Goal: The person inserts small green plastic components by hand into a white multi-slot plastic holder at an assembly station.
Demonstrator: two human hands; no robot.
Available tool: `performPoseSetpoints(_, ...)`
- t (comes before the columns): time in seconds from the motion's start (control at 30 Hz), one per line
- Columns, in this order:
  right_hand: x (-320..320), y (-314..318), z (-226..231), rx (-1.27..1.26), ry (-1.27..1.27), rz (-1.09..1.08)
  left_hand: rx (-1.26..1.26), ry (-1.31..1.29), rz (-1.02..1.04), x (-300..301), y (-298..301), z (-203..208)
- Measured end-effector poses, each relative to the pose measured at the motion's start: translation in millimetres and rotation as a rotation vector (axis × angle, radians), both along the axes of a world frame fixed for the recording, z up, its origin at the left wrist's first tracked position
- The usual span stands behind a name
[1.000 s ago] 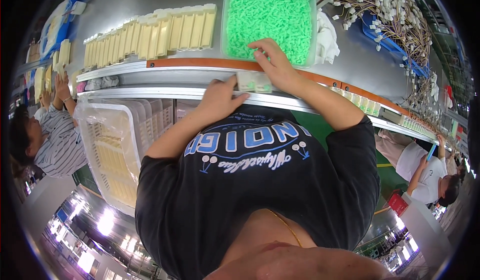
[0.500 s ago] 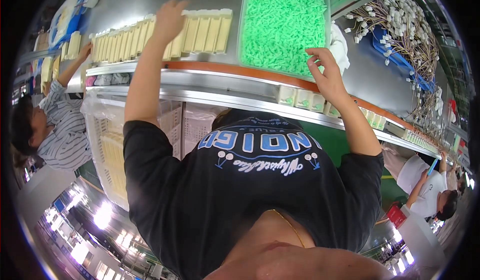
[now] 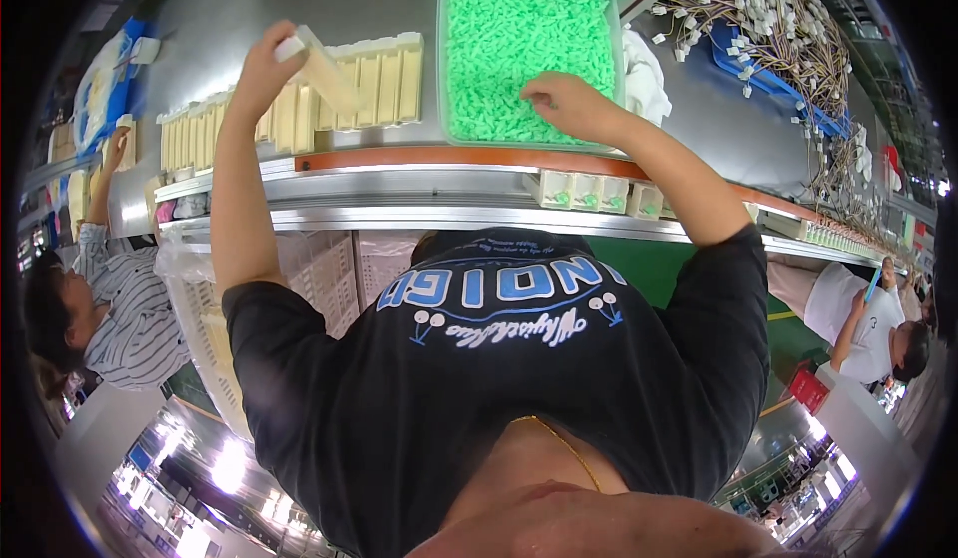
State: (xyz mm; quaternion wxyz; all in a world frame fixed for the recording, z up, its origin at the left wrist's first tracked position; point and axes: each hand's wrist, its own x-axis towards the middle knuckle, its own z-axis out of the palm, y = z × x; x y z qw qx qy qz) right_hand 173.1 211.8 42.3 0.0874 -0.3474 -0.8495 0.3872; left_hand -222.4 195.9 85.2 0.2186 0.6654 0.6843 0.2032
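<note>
My left hand [image 3: 267, 71] grips one end of a long cream plastic case [image 3: 327, 71], tilted and smeared a little by motion. It hangs over a row of similar cream cases [image 3: 384, 81] lying side by side on the metal table. Small bright green plastic pieces [image 3: 514, 29] fill a clear tub [image 3: 442, 79] right of the row. Over the tub's right half is my right hand [image 3: 574, 107], its fingers curled down at the pieces' surface. What lies between those fingertips is hidden.
An orange-edged rail [image 3: 429, 157] runs along the table front, with small white boxes [image 3: 587, 193] holding green pieces below it. White cloth [image 3: 644, 77] lies beside the tub. Wire harnesses [image 3: 788, 34] heap at right. Other people work at left [image 3: 135, 308] and right [image 3: 863, 328].
My left hand has lifted a cream case from the row and moved left. My right hand has come left and down onto the green pieces, its fingers curling in. The whole view has shifted slightly.
</note>
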Motion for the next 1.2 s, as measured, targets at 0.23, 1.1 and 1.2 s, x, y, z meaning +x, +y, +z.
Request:
performPoseSetpoints(0.23, -55.0, 2.2, -37.1, 0.082, -0.246, 0.111, 0.246, -1.094, 0.120, 92.0, -35.7, 31.1)
performPoseSetpoints(1.1, -30.9, -7.1, -10.7, 0.028, -0.256, 0.010, -0.529, -1.775, 0.318, 182.3, -75.0, -29.8)
performPoseSetpoints(1.2, -31.5, -8.8, -13.1, 0.103, -0.261, 0.007, -0.512, -1.793, 0.222, 183.9, -78.0, -26.3)
